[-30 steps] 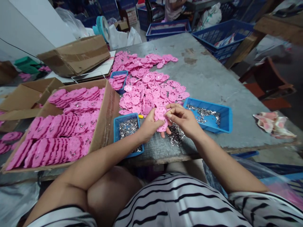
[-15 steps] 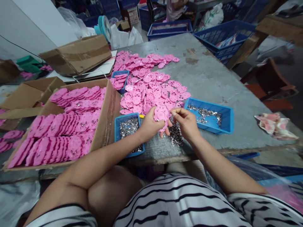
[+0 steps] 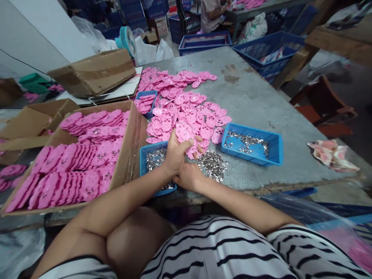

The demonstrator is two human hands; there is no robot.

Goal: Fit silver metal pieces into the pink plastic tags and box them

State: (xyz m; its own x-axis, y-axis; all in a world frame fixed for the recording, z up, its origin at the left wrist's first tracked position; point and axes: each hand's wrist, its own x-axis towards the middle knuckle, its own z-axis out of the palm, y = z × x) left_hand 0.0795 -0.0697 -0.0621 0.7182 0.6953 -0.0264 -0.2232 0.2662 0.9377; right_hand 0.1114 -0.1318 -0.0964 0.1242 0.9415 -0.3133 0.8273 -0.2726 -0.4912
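My left hand [image 3: 175,155] is closed around a flat pink plastic piece [image 3: 184,132] with a moulded face-like pattern, its thumb lying across the lower part. Just below it, my right hand [image 3: 190,176] reaches across to the left blue tray [image 3: 143,162], which contains small shiny metal parts. The fingers of that hand are mostly hidden behind my left hand and wrist. A loose pile of small metal parts [image 3: 213,164] lies on the table to the right of both hands. Beyond them spreads a heap of similar pink pieces [image 3: 190,110].
A cardboard box [image 3: 136,143] packed with rows of pink pieces stands on the left. Another blue tray [image 3: 254,157] with scattered metal parts sits on the right of the grey table [image 3: 255,95]. A crumpled wrapper [image 3: 333,155] lies near the right corner. A person [image 3: 212,15] sits at the back.
My right hand has moved from beside the pink piece, left and down toward the left blue tray. My left hand has shifted slightly left with the piece. The camera view has shifted a little.
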